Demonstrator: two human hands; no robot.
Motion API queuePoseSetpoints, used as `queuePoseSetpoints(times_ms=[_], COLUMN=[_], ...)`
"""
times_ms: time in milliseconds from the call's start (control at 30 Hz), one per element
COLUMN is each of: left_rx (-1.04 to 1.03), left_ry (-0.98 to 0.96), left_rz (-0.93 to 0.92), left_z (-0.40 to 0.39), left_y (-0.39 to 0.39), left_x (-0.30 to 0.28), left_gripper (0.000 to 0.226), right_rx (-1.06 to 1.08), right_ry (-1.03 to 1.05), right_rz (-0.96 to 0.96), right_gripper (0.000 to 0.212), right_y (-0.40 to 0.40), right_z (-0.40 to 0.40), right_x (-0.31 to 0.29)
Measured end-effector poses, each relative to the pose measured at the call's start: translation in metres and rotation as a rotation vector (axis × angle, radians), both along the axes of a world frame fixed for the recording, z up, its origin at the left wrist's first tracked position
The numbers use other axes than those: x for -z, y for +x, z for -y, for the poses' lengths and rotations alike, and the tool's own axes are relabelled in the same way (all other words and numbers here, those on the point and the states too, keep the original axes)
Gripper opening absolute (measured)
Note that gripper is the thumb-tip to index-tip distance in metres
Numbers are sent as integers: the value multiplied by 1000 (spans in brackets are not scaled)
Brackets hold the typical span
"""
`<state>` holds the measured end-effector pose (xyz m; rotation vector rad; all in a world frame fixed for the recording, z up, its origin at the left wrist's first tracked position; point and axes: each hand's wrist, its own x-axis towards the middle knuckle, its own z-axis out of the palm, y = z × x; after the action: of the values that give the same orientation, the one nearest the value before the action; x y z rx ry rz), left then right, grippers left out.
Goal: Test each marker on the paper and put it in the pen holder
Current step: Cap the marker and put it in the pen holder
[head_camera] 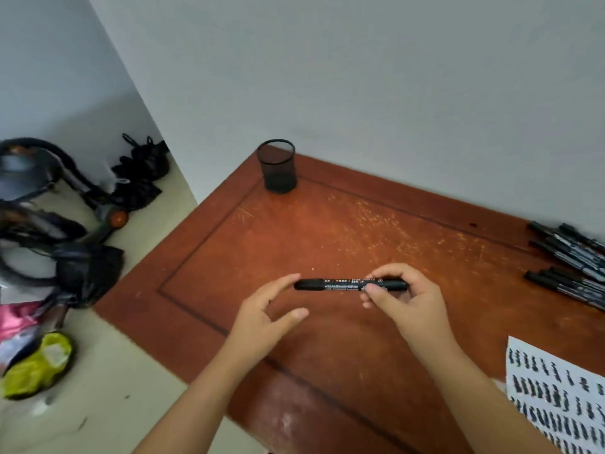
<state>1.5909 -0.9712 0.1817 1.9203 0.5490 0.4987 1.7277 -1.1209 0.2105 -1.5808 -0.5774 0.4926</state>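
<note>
Pinching the marker, right hand hides its end; left hand spread wide.

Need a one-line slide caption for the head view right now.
Right hand holds a capped black marker level above the desk, left hand open at its cap.
</note>
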Motion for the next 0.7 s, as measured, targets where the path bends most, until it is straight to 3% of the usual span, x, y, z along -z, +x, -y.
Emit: queuePoseSetpoints(times_ms=[167,233,367,500,633,700], left_rx=[-16,-36,-66,-4,26,40], left_ry=[81,217,418,591,691,636], left_rz=[-46,-168,-508,-781,-836,-834], left_z=[-94,-127,-175,-190,-192,-193], left_y=[3,9,14,12,11,11], left_x=[6,20,54,77,83,81], left_gripper=[34,40,51,54,55,57], right_rx=[215,312,444,404,279,243], right_ry=[-18,-40,-97,-233,-465,-610], right_rz=[237,300,414,600,715,779], right_gripper=[37,37,17,29,36,39], right_y=[23,40,68,83,93,94], right_z=[-117,-168,-254,-301,-326,-329], right_x=[-22,-28,-30,-12,8,16])
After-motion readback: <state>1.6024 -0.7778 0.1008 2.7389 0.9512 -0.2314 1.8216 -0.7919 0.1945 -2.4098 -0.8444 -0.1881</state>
